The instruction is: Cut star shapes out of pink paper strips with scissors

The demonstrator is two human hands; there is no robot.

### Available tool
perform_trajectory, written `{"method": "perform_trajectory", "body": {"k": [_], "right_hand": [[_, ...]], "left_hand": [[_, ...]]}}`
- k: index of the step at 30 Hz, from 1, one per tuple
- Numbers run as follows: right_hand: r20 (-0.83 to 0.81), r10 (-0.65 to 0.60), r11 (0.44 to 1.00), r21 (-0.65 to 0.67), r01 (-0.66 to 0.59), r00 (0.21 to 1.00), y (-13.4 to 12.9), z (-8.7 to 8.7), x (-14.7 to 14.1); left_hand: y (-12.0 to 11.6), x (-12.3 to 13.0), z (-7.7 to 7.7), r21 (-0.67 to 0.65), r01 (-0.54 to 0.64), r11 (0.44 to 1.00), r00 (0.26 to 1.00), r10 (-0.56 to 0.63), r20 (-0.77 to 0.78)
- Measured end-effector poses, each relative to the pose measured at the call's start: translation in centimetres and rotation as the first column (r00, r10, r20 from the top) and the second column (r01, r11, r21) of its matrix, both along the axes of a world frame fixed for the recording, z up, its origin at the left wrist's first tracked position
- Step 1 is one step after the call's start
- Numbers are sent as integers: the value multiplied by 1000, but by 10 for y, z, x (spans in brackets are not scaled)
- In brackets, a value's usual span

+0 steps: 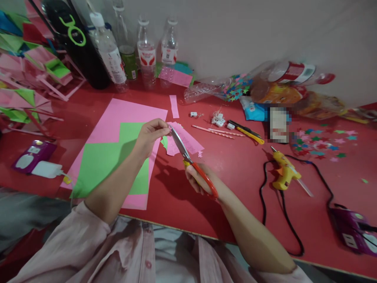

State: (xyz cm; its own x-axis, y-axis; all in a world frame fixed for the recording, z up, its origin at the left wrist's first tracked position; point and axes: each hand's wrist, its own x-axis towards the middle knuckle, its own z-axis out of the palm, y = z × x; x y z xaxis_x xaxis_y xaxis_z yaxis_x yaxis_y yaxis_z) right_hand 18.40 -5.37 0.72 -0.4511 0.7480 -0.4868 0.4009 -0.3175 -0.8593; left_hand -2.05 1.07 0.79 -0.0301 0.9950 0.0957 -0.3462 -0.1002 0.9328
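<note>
My right hand [200, 179] is closed around the handles of a pair of scissors [181, 145], one handle red and the other yellow. The silver blades point up and left toward my left hand [153, 135], whose thumb and fingers pinch a tiny pink piece of paper [170, 127] at the blade tips. Beneath the blades lie cut pink paper pieces [188, 137] with green paper [163, 144] partly under them. A small pink paper star [200, 154] rests at their right edge. Under my left forearm, a green sheet [100, 161] lies on larger pink sheets [132, 108].
On the red table [226, 208], a yellow glue gun [284, 171] with a black cord lies to the right, near scattered paper stars [324, 143]. A cutter knife [250, 133] lies behind the scissors. Bottles [147, 59] line the wall; folded paper models [35, 74] stand left.
</note>
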Motion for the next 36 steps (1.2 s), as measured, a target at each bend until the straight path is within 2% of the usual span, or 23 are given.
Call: {"method": "perform_trajectory", "body": {"k": [16, 28, 32, 34, 36], "right_hand": [[32, 15, 999, 30, -16, 999, -1, 5, -2], [45, -36, 999, 21, 36, 998, 0, 5, -4], [-32, -154, 984, 90, 156, 988, 1, 2, -3], [-95, -260, 947, 169, 273, 961, 4, -1, -2], [-135, -391, 882, 228, 413, 910, 10, -4, 0]], "left_hand": [[0, -1, -1, 20, 7, 1000, 1000, -7, -1], [1, 0, -1, 4, 11, 1000, 999, -11, 43], [3, -1, -5, -56, -46, 997, 998, 49, 49], [4, -1, -9, -100, -56, 993, 998, 58, 13], [4, 2, -12, -143, -13, 990, 999, 8, -39]]}}
